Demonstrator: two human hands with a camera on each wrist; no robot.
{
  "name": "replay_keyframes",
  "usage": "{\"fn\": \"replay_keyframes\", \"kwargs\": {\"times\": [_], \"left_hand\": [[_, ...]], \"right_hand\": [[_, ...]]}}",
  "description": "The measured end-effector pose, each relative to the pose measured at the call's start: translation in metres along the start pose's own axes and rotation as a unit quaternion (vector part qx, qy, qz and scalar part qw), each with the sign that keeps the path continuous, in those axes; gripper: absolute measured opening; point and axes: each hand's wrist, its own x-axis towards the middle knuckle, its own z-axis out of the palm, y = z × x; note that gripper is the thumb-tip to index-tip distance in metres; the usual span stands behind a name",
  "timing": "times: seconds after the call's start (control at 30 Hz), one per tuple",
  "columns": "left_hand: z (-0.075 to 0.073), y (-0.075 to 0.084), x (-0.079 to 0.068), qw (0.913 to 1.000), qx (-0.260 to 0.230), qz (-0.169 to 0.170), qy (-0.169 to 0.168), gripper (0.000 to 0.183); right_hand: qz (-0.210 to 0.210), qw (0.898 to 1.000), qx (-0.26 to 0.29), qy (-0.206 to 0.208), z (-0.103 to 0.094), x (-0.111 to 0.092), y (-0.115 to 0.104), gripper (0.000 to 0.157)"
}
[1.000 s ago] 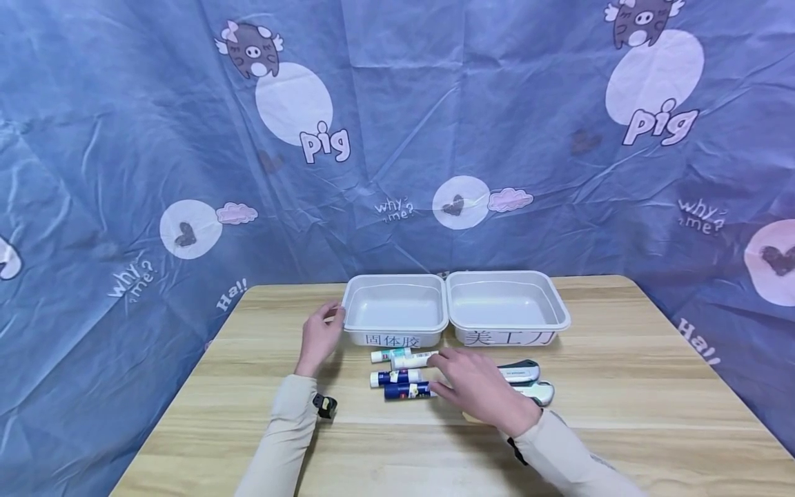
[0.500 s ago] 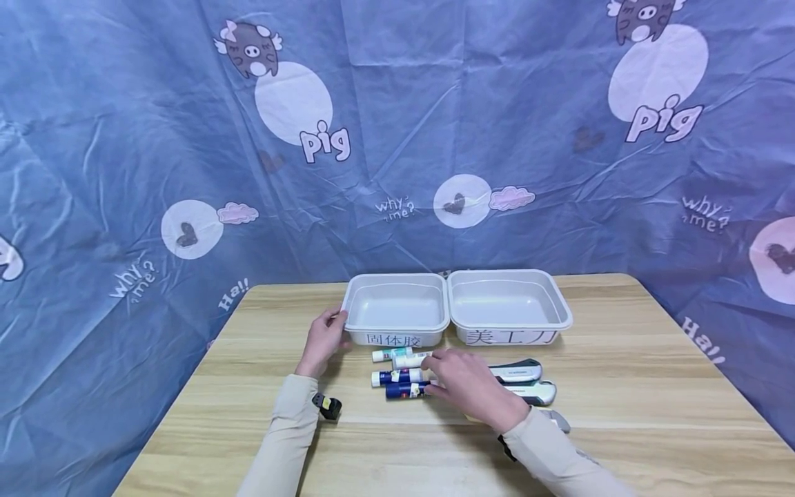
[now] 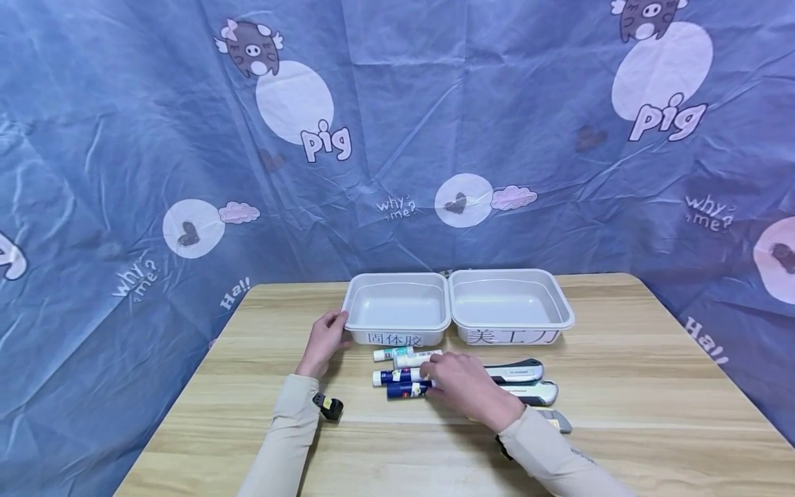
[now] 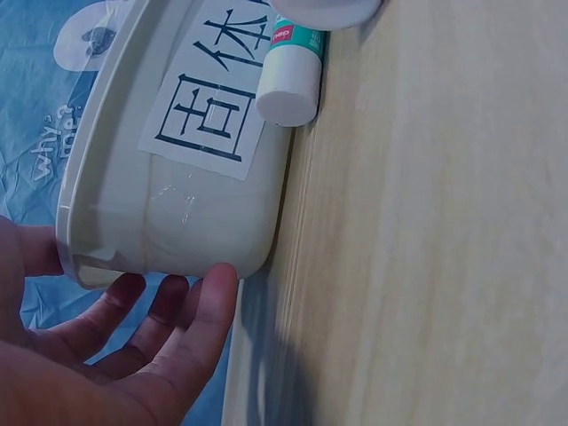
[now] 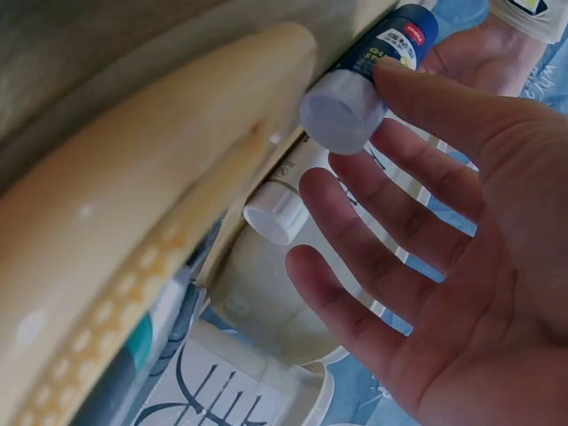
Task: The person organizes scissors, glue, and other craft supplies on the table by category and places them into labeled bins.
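A: What's at the far left?
B: The left hand point(image 3: 323, 342), at the left end of the tray labelled 固体胶 point(image 3: 397, 329). Its fingers are spread apart and touch the end wall, the thumb up by the rim.
A: And in front of that tray?
B: Glue sticks lying on the worktop point(image 3: 205, 400): a teal-and-white stick point(image 3: 393, 354), a white-capped blue stick point(image 3: 395, 377), a darker blue stick point(image 3: 406, 391) just beside it, nearer the person, and a white stick point(image 3: 416, 359) by the teal one.
A: Then the right hand point(image 3: 468, 386)?
B: Over the right ends of the blue pair. Its fingers are spread apart, the thumb against a blue stick (whether it presses, I can't tell).
A: Furthest right?
B: The tray labelled 美工刀 point(image 3: 515, 326), right beside the first, and before it three knives: the upper silver knife point(image 3: 518, 372), the lower silver knife point(image 3: 537, 393) and a yellow-and-grey knife point(image 3: 555, 419), partly behind the right sleeve point(image 3: 546, 452).
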Motion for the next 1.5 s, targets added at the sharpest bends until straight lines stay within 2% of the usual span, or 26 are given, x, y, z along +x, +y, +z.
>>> {"fn": "replay_keyframes", "kwargs": {"times": [0.43,0.67,0.93,1.23,1.5], "left_hand": [[0.0015,-0.0012,-0.0001,0.9998,-0.017,0.0,-0.013,0.043],[0.0018,-0.0029,-0.0002,0.9983,-0.036,-0.019,-0.041,0.05],[0.0018,-0.0065,0.0024,0.9965,-0.056,-0.03,-0.054,0.051],[0.0019,-0.0086,0.0037,0.9961,-0.059,-0.034,-0.056,0.052],[0.0015,-0.008,0.0015,0.996,-0.061,-0.033,-0.056,0.053]], "right_hand": [[-0.008,1.0,-0.007,0.011,0.0046,0.0009,-0.0008,0.022],[0.001,1.0,-0.003,-0.004,0.0036,0.0004,-0.0019,0.025],[0.006,1.0,0.018,-0.016,0.0014,0.0003,-0.0018,0.023],[-0.002,0.999,0.044,-0.013,-0.0011,0.0001,-0.0017,0.018],[-0.01,0.999,0.042,-0.008,-0.0043,-0.0001,-0.0021,0.021]]}}
